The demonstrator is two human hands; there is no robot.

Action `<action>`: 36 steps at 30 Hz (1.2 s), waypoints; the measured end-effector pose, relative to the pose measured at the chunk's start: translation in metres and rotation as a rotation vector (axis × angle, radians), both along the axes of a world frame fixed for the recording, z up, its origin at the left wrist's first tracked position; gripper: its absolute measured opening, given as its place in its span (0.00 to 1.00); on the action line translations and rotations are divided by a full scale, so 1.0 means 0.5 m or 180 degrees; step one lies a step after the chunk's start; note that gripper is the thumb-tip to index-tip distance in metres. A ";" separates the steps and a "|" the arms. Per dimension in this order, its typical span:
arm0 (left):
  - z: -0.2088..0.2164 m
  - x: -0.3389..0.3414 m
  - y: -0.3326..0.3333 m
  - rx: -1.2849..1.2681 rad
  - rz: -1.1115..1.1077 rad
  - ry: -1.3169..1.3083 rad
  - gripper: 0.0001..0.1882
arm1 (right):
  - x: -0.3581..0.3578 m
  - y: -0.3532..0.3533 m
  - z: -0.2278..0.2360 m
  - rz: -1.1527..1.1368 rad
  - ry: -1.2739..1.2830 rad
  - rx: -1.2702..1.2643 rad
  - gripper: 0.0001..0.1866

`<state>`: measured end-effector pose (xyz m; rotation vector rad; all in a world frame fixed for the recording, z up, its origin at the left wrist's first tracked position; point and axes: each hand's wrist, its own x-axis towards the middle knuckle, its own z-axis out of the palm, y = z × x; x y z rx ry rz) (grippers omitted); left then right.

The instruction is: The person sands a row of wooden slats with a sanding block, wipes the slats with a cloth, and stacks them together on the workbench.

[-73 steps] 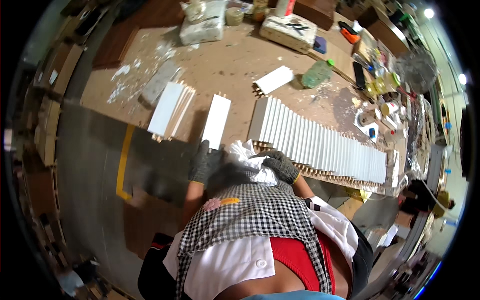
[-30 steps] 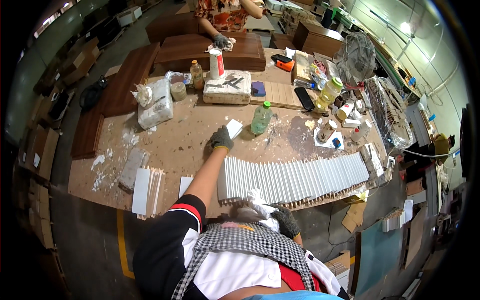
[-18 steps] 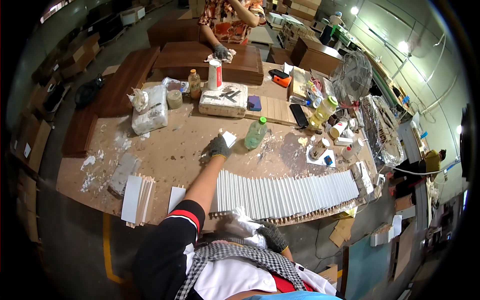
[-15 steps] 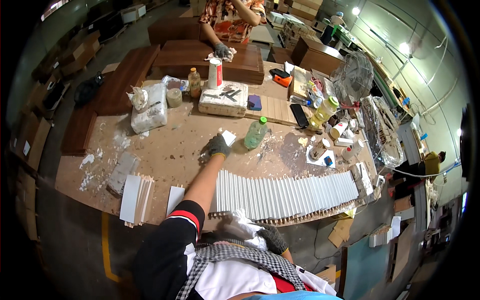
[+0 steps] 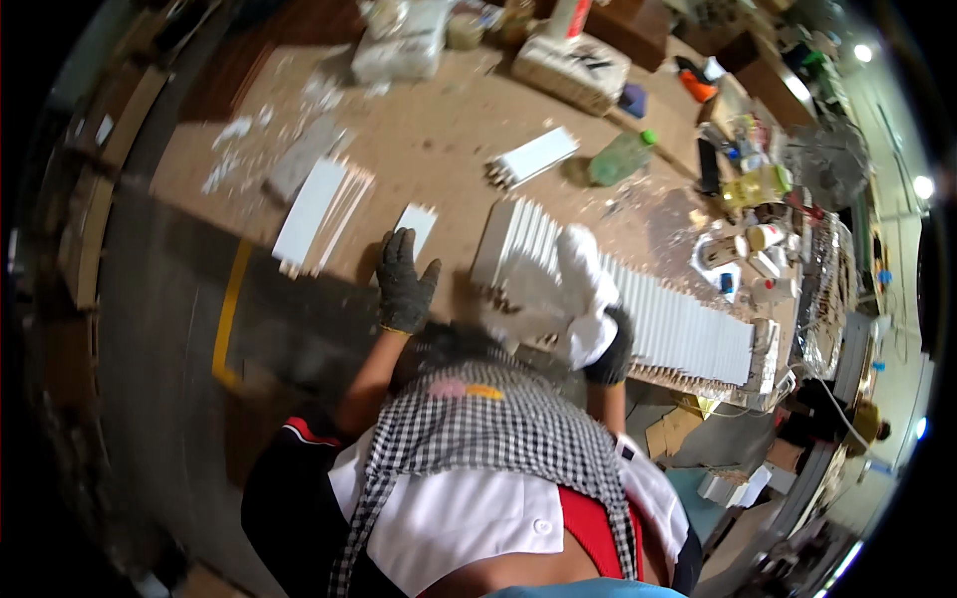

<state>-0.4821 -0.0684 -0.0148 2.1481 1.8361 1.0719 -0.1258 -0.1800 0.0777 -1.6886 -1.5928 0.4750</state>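
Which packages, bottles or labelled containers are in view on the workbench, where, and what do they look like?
Flat box: far edge, white with dark markings.
Plastic bottle: lying right of centre, greenish, green cap.
Bulging sack: far left, whitish.
Small bottles and tubs: right end, white and yellow.

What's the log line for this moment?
left hand: flat by small white panel | right hand: holding white cloth on slat row
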 end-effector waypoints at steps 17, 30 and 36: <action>-0.063 -0.107 -0.102 -0.0293 0.1212 -0.0412 0.49 | -0.509 0.331 -0.159 0.2708 -0.1169 -0.0454 0.27; -0.061 -0.089 -0.089 -0.0884 0.0858 -0.1205 0.54 | -0.470 0.453 -0.191 0.2092 -0.1643 -0.0936 0.21; -0.015 -0.076 -0.060 -0.1165 0.1164 -0.4429 0.40 | -0.524 0.309 -0.190 0.2850 -0.1881 -0.0555 0.28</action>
